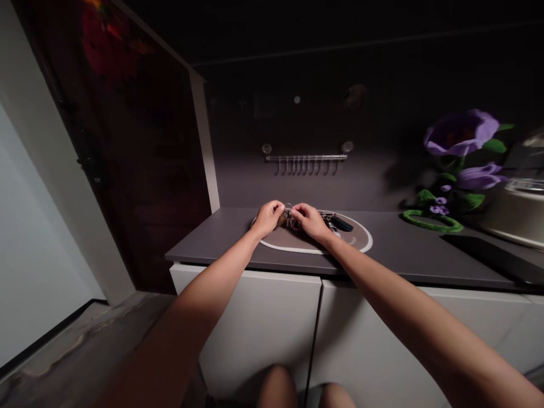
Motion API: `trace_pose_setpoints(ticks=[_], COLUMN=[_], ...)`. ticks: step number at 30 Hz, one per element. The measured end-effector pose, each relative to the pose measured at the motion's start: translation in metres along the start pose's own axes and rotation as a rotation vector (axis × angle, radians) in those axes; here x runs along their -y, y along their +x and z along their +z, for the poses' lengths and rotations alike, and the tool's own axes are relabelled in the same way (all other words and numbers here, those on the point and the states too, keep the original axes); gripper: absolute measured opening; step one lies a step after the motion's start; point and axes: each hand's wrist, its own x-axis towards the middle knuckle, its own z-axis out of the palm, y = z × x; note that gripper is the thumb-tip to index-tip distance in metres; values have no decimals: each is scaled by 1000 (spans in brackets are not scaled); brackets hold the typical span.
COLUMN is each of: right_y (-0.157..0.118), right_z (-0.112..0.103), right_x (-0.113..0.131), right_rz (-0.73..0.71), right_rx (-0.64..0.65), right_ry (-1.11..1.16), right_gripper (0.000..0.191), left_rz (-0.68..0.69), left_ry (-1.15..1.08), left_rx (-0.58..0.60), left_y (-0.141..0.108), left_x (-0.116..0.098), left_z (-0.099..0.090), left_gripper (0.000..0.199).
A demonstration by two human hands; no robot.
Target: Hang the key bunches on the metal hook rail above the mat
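Between my two hands is a bunch of keys (pixel 288 215) on a metal ring, held above an oval brown mat (pixel 293 243) with a white border. My left hand (pixel 268 218) pinches the ring from the left, its fingers closed. From the right, my right hand (pixel 311 220) is closed on the same bunch, thumb and fingertips together. More keys lie on the mat just right of my right hand, partly behind it, along with a dark, long key fob or case (pixel 342 223). Small details of the keys are too dim to make out.
On the wall, a rail (pixel 306 158) carries several hooks. Purple artificial flowers (pixel 463 136) with a green ring base (pixel 433 221) stand on the grey counter (pixel 208 238) to the right. Beside them are a flat black object (pixel 493 258) and a pale, rounded appliance (pixel 518 209). A dark door (pixel 140 158) is at left.
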Motion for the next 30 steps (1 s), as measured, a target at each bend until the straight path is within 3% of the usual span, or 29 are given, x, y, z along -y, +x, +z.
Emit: trace_pose_setpoints(ticks=[6,12,16,20,24,30], right_y=[0,15,37,65,94,134], right_z=[0,-1,-1,3,9,17], right_x=[7,7,9,17,24,24], right_rz=[-1,-88,-82,20,101,136], right_rx=[-21,-59,-97,-82,-128,-252], right_ry=[14,-53,-5,186,294,260], right_gripper=[25,23,21,16,11,9], left_rz=[12,84,26,-12,-53,-244], left_ry=[24,300,479,604,709,822], left_rx=[-23,-80,-143,-187,-188,-133], left_y=[2,0,0,0,-1,-3], left_x=[5,1,3,8,10,3], left_z=[3,0,-3,-4,-5,-7], left_gripper=[22,28,32,31,29,30])
